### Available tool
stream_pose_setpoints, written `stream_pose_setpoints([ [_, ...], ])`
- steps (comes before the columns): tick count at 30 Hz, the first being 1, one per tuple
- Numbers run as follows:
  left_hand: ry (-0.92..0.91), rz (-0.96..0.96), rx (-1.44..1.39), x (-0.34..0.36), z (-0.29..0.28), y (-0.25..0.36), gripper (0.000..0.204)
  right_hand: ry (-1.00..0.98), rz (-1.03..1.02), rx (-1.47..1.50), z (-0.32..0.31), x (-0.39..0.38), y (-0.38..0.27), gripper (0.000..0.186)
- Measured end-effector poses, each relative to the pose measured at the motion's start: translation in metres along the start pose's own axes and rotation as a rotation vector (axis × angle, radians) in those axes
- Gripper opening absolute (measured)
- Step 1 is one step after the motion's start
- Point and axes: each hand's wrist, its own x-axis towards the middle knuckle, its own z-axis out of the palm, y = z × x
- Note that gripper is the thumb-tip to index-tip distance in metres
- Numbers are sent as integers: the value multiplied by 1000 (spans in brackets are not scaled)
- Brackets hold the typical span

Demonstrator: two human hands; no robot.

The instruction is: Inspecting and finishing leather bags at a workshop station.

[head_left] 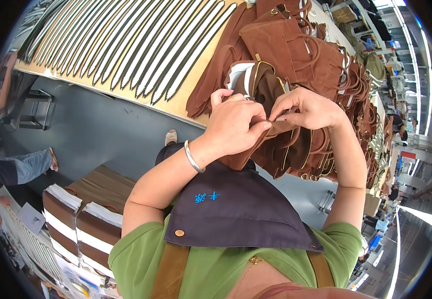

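Observation:
In front of me, at the table's edge, I have a reddish-brown fabric bag [278, 152] with a gold-toned zip and dark brown lining. My left hand [232, 123], wearing a ring and a silver bangle, is closed on the bag's edge, its thumb and fingers pinching the fabric. Close beside it, my right hand [310, 108] pinches the same edge between thumb and fingertips. The two hands nearly meet over the fabric. Whether a small part sits between the fingertips is hidden.
Long black-and-white strips [141, 47] lie in rows on the tan table [196, 105]. More brown bags [288, 47] are heaped at its right. Brown-and-white stacked bundles [79, 219] stand lower left. Another person's leg [29, 167] and a metal stool [36, 107] are at left.

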Motion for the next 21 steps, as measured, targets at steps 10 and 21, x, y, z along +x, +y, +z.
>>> stream_pose_setpoints([
  [10, 74, -16, 13, -4, 4, -1, 14, -9, 124, 270, 0, -4, 7, 20],
  [21, 116, 3, 16, -5, 5, 1, 12, 82, 113, 158, 11, -4, -4, 21],
])
